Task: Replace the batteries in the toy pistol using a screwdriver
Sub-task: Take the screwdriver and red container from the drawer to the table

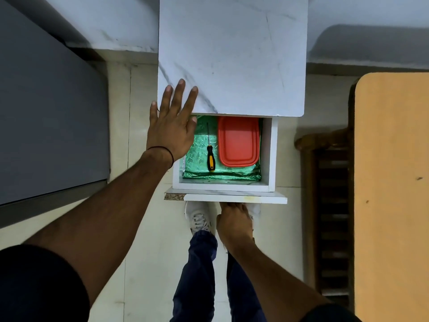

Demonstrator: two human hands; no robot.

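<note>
- Here, the left arm reaches forward and the left hand [171, 131] lies flat, palm down, with its fingers straight and spread.
- Its fingertips rest on the front left corner of the white cabinet top [232, 54], while the palm hangs over the left side of the open drawer [269, 154]. A thin black band [162, 151] circles the wrist.
- The right arm reaches down and forward, and the right hand [234, 223] is at the drawer front [232, 198], back of the hand up. Its fingers run out of sight under the panel's edge, so I cannot tell whether they are curled round anything.
- The screwdriver [210, 156], with a black and yellow handle, lies on the green lining [197, 154] inside the drawer, tip pointing towards the cabinet.
- It sits just right of the left palm, not touching it, and just left of a red box [238, 141].
- The drawer front lies between it and the right hand.
</note>
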